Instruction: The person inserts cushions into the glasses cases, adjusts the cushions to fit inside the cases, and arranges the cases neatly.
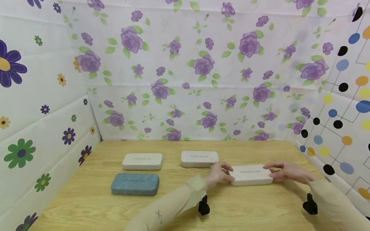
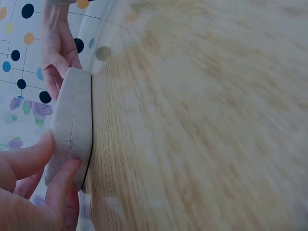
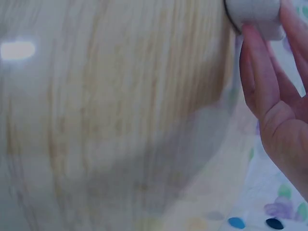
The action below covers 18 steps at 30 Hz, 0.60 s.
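A white glasses case (image 1: 251,175) with small dark lettering on its lid lies at the right of the table, held at its two ends. My left hand (image 1: 217,175) grips its left end between thumb and fingers. At the opposite end, my right hand (image 1: 289,172) pinches it the same way. The left wrist view shows a seam along the side of this case (image 2: 72,120), close against the wood. Only one end of the case (image 3: 255,12) appears in the right wrist view, beside the fingertips of my right hand (image 3: 284,115).
Behind my left hand stands another white case (image 1: 199,158). Farther left are a third white case (image 1: 142,161) and a blue-grey case (image 1: 135,184) in front of it. Patterned sheets (image 1: 185,70) wall in the wooden table (image 1: 95,211) at the back and sides.
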Motion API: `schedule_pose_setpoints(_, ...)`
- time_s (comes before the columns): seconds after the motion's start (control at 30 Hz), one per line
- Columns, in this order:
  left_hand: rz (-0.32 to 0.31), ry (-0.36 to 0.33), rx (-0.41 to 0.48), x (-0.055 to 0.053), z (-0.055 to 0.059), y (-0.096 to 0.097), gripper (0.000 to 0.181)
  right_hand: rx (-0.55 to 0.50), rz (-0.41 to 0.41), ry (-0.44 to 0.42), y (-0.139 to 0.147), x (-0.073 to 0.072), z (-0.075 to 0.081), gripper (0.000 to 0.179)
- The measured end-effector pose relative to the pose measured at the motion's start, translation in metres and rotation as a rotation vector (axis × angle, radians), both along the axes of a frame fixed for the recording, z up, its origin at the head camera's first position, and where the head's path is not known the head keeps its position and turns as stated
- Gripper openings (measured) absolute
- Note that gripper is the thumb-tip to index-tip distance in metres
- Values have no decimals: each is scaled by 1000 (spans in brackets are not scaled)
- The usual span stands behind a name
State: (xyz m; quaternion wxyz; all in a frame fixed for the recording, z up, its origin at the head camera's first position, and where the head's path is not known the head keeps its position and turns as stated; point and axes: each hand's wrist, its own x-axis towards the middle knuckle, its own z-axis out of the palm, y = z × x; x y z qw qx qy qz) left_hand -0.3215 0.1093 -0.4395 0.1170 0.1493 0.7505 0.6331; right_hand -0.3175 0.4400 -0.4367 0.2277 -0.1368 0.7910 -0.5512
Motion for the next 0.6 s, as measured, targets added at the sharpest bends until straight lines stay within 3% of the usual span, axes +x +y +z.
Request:
schedule_pose_setpoints(0.2,-46,-7,5,1,2,-17,29,-3,12,18,-17,3,5,42)
schedule_pose_setpoints(0.43,-110,-51,37,-1,4,-54,29,-4,68,4,-46,0,4,41)
schedule_pose_setpoints(0.6,-128,-48,2,-3,8,-78,28,-16,102,10,-65,-5,4,41)
